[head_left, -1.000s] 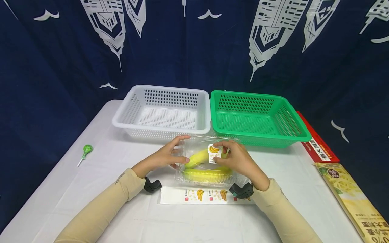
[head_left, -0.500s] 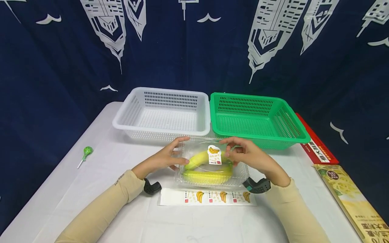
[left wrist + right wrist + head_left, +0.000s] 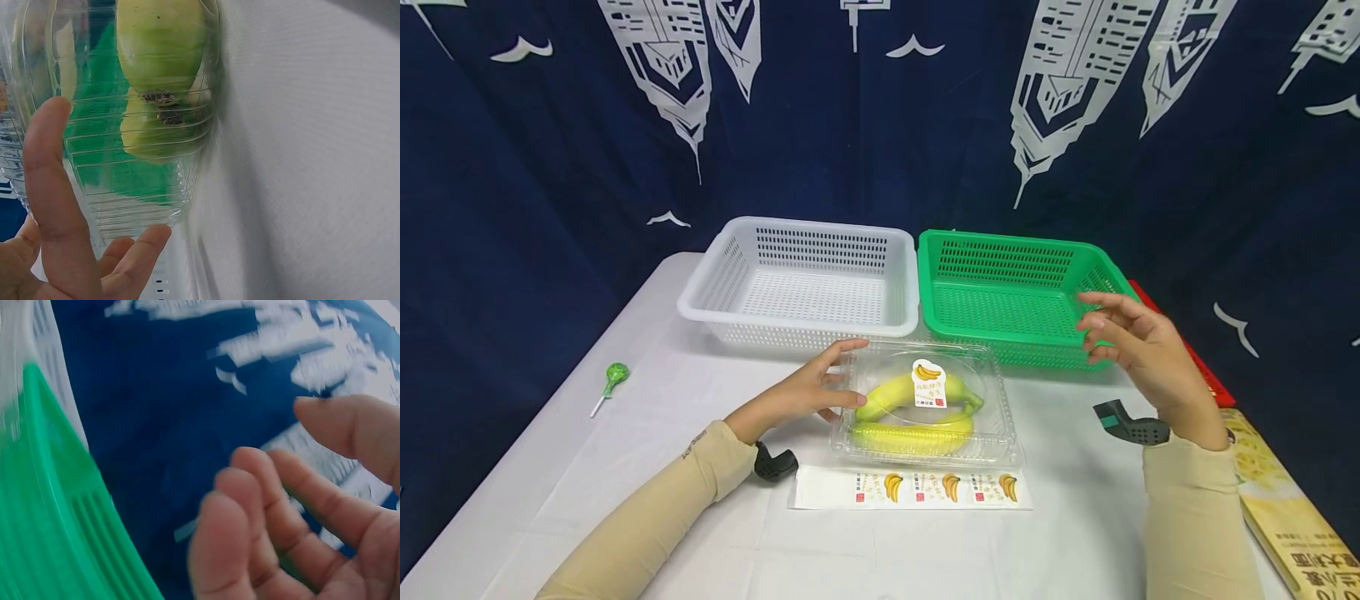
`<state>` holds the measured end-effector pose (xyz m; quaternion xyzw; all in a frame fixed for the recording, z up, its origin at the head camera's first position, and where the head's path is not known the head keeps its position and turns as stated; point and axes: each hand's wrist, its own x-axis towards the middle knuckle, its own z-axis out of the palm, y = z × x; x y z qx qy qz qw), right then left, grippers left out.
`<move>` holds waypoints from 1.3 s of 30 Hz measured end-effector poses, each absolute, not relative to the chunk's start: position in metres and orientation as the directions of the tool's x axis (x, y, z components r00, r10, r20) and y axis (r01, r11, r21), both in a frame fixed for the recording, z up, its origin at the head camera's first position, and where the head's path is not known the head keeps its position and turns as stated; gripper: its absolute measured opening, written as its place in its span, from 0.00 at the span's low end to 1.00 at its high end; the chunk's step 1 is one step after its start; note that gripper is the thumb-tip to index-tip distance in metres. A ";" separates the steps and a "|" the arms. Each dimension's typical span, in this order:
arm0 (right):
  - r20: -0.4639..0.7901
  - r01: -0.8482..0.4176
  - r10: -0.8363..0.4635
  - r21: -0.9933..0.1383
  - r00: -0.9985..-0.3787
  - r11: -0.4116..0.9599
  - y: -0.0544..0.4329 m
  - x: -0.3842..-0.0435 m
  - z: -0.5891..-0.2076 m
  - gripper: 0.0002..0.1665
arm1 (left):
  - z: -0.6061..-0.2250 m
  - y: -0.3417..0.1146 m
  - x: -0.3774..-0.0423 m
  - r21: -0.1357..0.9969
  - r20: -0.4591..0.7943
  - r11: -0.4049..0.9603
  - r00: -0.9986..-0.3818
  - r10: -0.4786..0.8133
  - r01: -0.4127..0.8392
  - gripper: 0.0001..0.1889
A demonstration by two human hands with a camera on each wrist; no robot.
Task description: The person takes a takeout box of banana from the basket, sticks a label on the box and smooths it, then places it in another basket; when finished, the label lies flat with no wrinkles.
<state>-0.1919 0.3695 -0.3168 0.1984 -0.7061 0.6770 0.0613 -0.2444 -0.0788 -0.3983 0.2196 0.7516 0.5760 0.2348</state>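
Note:
Two bananas (image 3: pixel 917 432) lie in a clear plastic clamshell box (image 3: pixel 1000 408), its lid down. A white label (image 3: pixel 929 383) with a banana picture is on the lid. My left hand (image 3: pixel 812 385) holds the box's left end, thumb at the lid and a finger at the back corner. In the left wrist view the fingertips (image 3: pixel 153 236) touch the ribbed plastic wall (image 3: pixel 112 187). My right hand (image 3: pixel 1138 350) is raised to the right, in front of the green basket (image 3: pixel 992 346), fingers loosely bent and holding nothing. A strip of banana labels (image 3: pixel 827 490) lies before the box.
A white basket (image 3: pixel 797 327) stands behind the box, left of the green one. A green lollipop (image 3: pixel 616 373) lies at the left. At the right edge are a yellow noodle packet (image 3: pixel 1292 517) and a red box (image 3: pixel 1213 387), both partly covered by the right arm.
My right hand has let go of the label, now stuck on the lid, and moved away right and up toward the green basket. The left hand has stayed on the box.

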 end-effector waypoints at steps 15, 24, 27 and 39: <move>0.275 -0.358 0.638 -0.934 -0.719 0.000 0.436 -0.197 -0.355 0.13 | -0.400 -0.079 -0.247 0.967 -0.117 0.252 -0.794 0.596 0.047 0.47; 0.129 -0.188 0.708 -0.982 -0.695 -0.005 0.453 -0.207 -0.380 0.13 | -0.400 -0.079 -0.246 0.969 -0.117 0.242 -0.793 0.598 0.040 0.47; 0.077 -0.137 0.645 -0.990 -0.760 -0.044 0.454 -0.207 -0.384 0.13 | -0.400 -0.079 -0.245 0.970 -0.109 0.238 -0.793 0.600 0.046 0.47; 0.081 -0.123 0.449 -0.990 -0.890 -0.065 0.449 -0.206 -0.392 0.14 | -0.401 -0.079 -0.245 0.975 -0.099 0.219 -0.807 0.582 0.038 0.46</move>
